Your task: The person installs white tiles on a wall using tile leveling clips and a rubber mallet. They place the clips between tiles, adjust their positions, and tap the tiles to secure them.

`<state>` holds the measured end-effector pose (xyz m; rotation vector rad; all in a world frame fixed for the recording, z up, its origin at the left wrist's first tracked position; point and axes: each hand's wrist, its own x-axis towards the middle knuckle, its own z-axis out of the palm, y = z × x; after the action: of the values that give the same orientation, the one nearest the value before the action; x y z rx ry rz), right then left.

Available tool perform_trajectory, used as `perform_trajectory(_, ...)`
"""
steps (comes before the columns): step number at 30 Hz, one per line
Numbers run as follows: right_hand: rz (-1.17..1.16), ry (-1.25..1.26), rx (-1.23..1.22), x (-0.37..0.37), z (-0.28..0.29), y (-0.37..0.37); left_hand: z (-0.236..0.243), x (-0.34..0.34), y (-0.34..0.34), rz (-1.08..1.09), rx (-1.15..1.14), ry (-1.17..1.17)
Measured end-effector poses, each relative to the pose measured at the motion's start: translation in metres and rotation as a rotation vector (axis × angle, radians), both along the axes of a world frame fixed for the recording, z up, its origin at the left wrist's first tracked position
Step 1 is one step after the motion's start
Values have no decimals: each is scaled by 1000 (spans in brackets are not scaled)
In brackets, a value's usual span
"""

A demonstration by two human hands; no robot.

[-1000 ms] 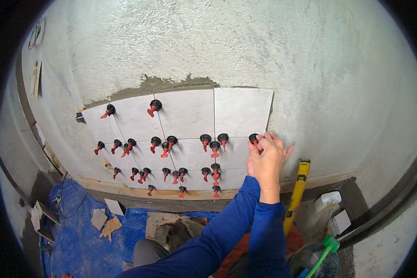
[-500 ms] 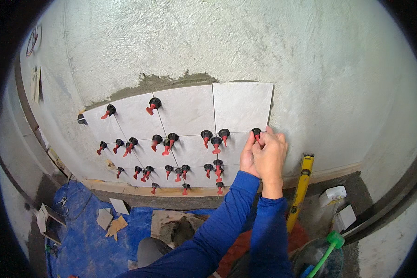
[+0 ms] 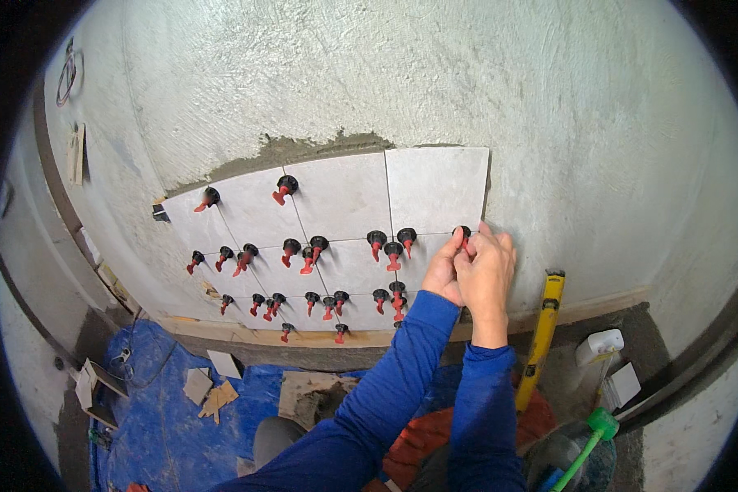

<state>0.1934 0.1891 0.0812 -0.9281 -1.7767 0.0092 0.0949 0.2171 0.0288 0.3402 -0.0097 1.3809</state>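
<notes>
White wall tiles (image 3: pixel 439 193) sit in rows on the wall, with several black-and-red tile levelers (image 3: pixel 287 187) standing out from their joints. At the joint under the top right tile is another tile leveler (image 3: pixel 463 233), partly hidden by my fingers. My left hand (image 3: pixel 444 275) closes on it from the left, thumb up beside the black cap. From the right, my right hand (image 3: pixel 489 275) has its fingers curled around the red handle. The two hands touch each other, and the exact finger contact is partly covered.
Grey mortar (image 3: pixel 320 148) shows above the top tiles. A yellow spirit level (image 3: pixel 541 340) leans on the wall at right, near a green-handled brush (image 3: pixel 603 423) in a bucket. Tile scraps (image 3: pixel 197 385) lie on a blue tarp (image 3: pixel 160 435) at lower left.
My view has shifted slightly, so the wall and tiles appear a little further right. Both hands stay at the same tile leveler, with the fingers slightly repositioned.
</notes>
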Motion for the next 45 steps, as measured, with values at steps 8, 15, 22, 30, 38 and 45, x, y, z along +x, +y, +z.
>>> perform_trajectory(8,5,66,-51,1,-5,2,13,1,-26,126,-23,210)
perform_trajectory(15,-25,166,-53,-5,-14,4,16,-2,-19,97,-34,204)
perform_trajectory(22,-27,132,47,-4,-15,6,11,-4,-15,155,-39,270)
perform_trajectory(30,124,226,-74,-1,-13,7,16,1,-19,275,-115,300)
perform_trajectory(38,149,283,-49,-3,-16,10,15,1,-14,250,-66,259)
perform_trajectory(45,78,234,3,-6,-15,10,22,2,-17,202,-88,222)
